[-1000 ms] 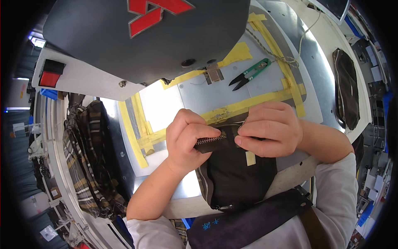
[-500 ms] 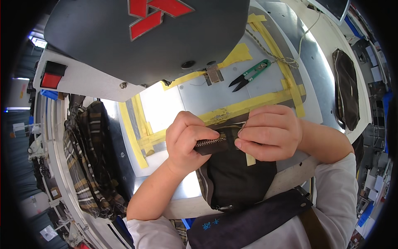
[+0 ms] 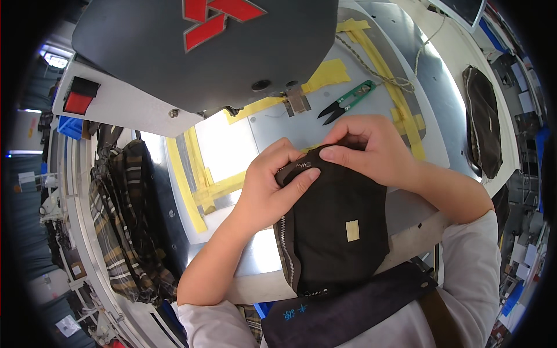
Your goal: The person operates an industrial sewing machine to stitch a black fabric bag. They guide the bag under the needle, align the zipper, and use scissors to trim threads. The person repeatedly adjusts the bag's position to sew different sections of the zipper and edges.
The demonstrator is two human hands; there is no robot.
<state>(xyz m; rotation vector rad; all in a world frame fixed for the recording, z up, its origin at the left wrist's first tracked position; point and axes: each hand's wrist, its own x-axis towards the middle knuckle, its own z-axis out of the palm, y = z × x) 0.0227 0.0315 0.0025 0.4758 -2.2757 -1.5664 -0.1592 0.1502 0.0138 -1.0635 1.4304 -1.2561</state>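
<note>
A black fabric pouch point(image 3: 333, 214) with a metal zipper hangs over the near edge of the machine bed. A pale yellow patch point(image 3: 353, 231) shows on its face. My left hand point(image 3: 272, 188) pinches the upper left corner, where a stretch of zipper teeth folds over between thumb and fingers. My right hand point(image 3: 371, 152) grips the top edge just beside it, thumb on the near face and fingers behind. Both hands are closed on the cloth, close together. The pouch's long side zipper point(image 3: 285, 249) runs down its left side.
Ahead looms the dark sewing machine head point(image 3: 203, 58). Green-handled thread snips point(image 3: 351, 100) lie on the plate, tied to a cord. Yellow tape point(image 3: 200, 174) borders the plate. Another dark zippered pouch point(image 3: 483, 124) lies at the right; plaid cloth pieces point(image 3: 125, 226) hang at the left.
My hands have lifted the pouch's top edge and moved slightly away from me. The right hand shifted from a fine pinch to gripping the edge; the yellow patch is now fully exposed.
</note>
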